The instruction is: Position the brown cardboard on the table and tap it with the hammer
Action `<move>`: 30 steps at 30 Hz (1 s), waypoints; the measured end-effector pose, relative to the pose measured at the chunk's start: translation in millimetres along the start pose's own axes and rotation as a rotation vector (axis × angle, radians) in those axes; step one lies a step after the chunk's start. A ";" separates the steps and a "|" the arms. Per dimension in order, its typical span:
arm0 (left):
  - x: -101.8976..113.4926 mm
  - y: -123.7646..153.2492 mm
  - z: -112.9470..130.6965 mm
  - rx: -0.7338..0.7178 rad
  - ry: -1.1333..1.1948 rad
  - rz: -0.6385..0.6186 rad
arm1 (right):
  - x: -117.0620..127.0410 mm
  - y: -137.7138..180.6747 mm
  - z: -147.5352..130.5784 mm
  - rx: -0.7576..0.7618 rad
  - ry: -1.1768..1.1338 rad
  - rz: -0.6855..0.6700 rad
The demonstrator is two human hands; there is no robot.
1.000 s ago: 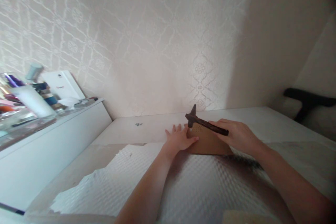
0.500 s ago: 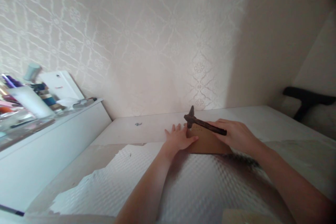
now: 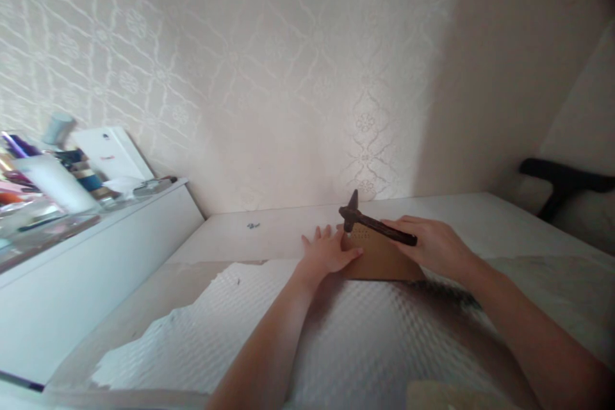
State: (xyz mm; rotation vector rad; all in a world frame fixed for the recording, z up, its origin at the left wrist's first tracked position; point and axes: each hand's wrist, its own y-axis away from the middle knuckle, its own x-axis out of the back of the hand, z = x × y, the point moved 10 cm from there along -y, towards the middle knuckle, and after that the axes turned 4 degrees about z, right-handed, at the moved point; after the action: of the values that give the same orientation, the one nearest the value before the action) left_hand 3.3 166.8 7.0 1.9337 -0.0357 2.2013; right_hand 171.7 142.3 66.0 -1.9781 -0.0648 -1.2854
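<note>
My right hand (image 3: 435, 245) is wrapped round the dark handle of a hammer (image 3: 379, 227). The hammer's head is at the left, over the upper left part of a brown cardboard piece (image 3: 379, 261). Small marks in rows show on the cardboard just below the handle. My left hand (image 3: 327, 252) lies with fingers spread on the left edge of the cardboard, its thumb on top. Whether a nail stands under the hammer's head is too small to tell. A small cluster of metal bits (image 3: 253, 225) lies on the white surface to the left.
Under the cardboard spreads a silvery quilted sheet (image 3: 192, 333) with a ragged left edge. A white cabinet (image 3: 110, 256) at the left bears a white pen cup (image 3: 57, 184) and a white box (image 3: 113, 154). Patterned wall stands behind; a black T-shaped object (image 3: 557, 182) is at the right.
The hammer's head has tilted very slightly, its upper tip a little higher and farther right. My left hand stays where it was on the cardboard.
</note>
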 end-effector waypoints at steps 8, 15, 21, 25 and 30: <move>0.5 1.0 0.2 0.001 -0.006 -0.009 | 0.6 0.4 1.6 -0.008 0.015 0.018; -0.2 -0.2 -0.2 -0.002 -0.005 -0.004 | -1.4 0.5 -0.4 0.004 0.023 -0.001; 0.3 1.3 -0.1 0.012 -0.009 -0.021 | -2.9 0.4 -2.5 0.003 0.002 -0.024; -0.4 0.1 -0.3 0.008 -0.002 -0.011 | 0.5 0.2 -0.9 -0.005 0.020 0.012; -1.7 -1.3 -1.6 0.011 -0.004 -0.003 | -0.7 0.4 -2.7 0.009 0.002 -0.012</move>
State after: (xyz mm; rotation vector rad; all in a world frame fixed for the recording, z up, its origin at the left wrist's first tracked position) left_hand 2.1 168.1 5.0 1.9421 -0.0215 2.2002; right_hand 169.5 140.5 65.7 -1.9714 -0.0819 -1.2921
